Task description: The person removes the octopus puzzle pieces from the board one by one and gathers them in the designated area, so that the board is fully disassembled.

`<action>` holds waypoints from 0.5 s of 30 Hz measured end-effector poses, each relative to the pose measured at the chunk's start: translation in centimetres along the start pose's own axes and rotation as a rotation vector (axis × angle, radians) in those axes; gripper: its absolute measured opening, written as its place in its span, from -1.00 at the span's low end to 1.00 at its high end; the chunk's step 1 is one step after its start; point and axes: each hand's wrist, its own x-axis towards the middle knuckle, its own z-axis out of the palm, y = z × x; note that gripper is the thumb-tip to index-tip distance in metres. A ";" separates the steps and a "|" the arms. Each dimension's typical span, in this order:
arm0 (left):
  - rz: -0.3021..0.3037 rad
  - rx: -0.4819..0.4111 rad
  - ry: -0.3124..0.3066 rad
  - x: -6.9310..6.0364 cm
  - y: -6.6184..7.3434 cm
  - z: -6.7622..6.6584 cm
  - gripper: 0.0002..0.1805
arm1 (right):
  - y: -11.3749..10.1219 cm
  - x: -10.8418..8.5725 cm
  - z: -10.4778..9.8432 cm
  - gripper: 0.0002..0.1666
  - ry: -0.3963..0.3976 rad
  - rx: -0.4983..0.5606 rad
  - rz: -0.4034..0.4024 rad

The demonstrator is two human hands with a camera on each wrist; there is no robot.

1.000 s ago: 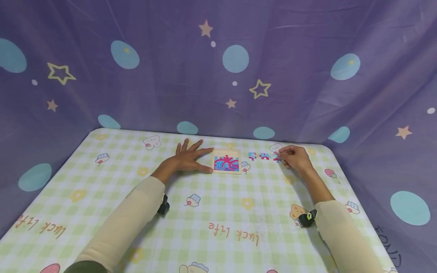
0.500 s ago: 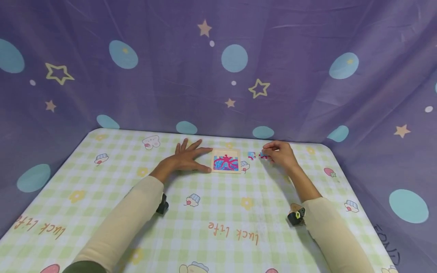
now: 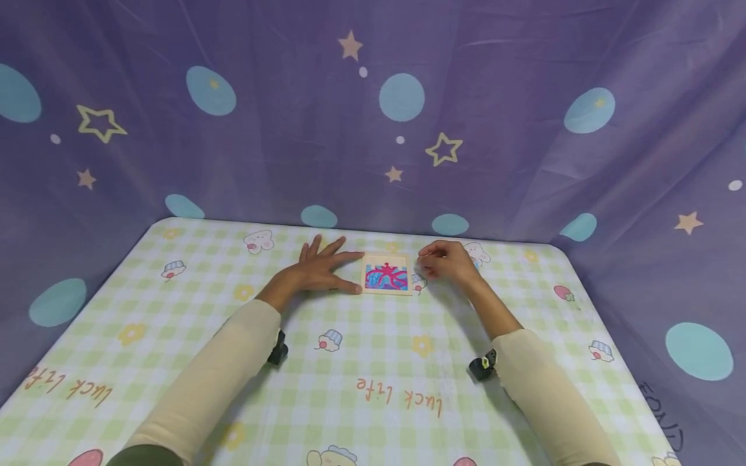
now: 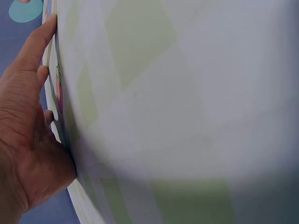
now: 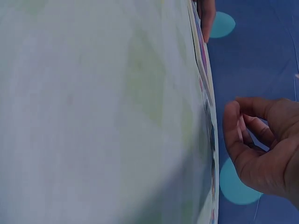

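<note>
A small wooden puzzle tray (image 3: 387, 293) lies near the back of the table, its lower part filled with a pink octopus picture (image 3: 386, 277) on blue. A bare wooden strip shows along its far side. My left hand (image 3: 317, 272) rests at the tray's left edge, fingers spread, thumb and forefinger touching the rim. Just right of the tray hovers my right hand (image 3: 449, 262), thumb and fingertips brought together. In the right wrist view that hand (image 5: 266, 144) appears above the tabletop; whether a piece sits between its fingertips cannot be told. A blue puzzle piece (image 3: 476, 263) shows partly behind it.
The table wears a green-and-white checked cloth (image 3: 373, 356) with printed cupcakes, flowers and words. A purple curtain (image 3: 291, 129) with stars and blue ovals hangs directly behind the table and at both sides. A black wrist camera (image 3: 482, 367) sits on each wrist.
My right hand has moved left from the loose puzzle pieces toward the tray, and now covers the pieces nearest the tray. My left hand has stayed at the tray's edge.
</note>
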 end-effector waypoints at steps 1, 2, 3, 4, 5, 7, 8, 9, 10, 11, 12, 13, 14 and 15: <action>0.000 0.004 -0.001 0.1 0.0 0.0 0.15 | -0.2 0.1 0.3 -0.73 -0.014 0.010 -0.005; -0.001 0.007 -0.001 0.1 -0.1 0.0 0.16 | -0.3 0.1 0.7 -0.73 -0.028 0.020 -0.009; -0.001 0.011 -0.001 0.2 -0.1 0.1 0.16 | -0.5 0.2 1.0 -0.73 -0.040 0.028 -0.011; -0.002 0.015 -0.001 0.2 -0.2 0.1 0.17 | -0.6 0.3 1.3 -0.73 -0.055 0.032 -0.013; -0.008 0.025 0.000 0.4 -0.3 0.2 0.17 | -0.7 0.4 1.6 -0.72 -0.069 0.038 -0.014; -0.007 0.029 0.001 0.7 -0.5 0.3 0.19 | -1.0 0.5 2.2 -0.71 -0.096 0.049 -0.011; -0.007 0.031 0.001 0.7 -0.5 0.3 0.19 | -1.0 0.6 2.4 -0.71 -0.110 0.056 -0.004; -0.008 0.033 0.001 0.8 -0.6 0.3 0.19 | -1.1 0.7 2.7 -0.70 -0.124 0.065 0.003; -0.010 0.034 -0.001 0.8 -0.5 0.3 0.19 | -1.2 0.8 2.9 -0.69 -0.137 0.074 0.010; -0.013 0.036 -0.003 0.8 -0.5 0.3 0.18 | -1.2 0.9 3.1 -0.68 -0.150 0.083 0.017; -0.015 0.036 -0.006 0.7 -0.3 0.2 0.18 | -1.2 1.0 3.3 -0.67 -0.164 0.090 0.023; -0.020 0.038 -0.011 0.6 -0.2 0.2 0.17 | -1.2 1.1 3.4 -0.66 -0.179 0.094 0.027; -0.016 0.031 -0.014 0.3 0.1 0.0 0.17 | -1.2 1.2 3.5 -0.65 -0.196 0.096 0.027; -0.011 0.030 -0.012 0.2 0.1 0.0 0.17 | -1.3 1.3 3.6 -0.64 -0.213 0.097 0.025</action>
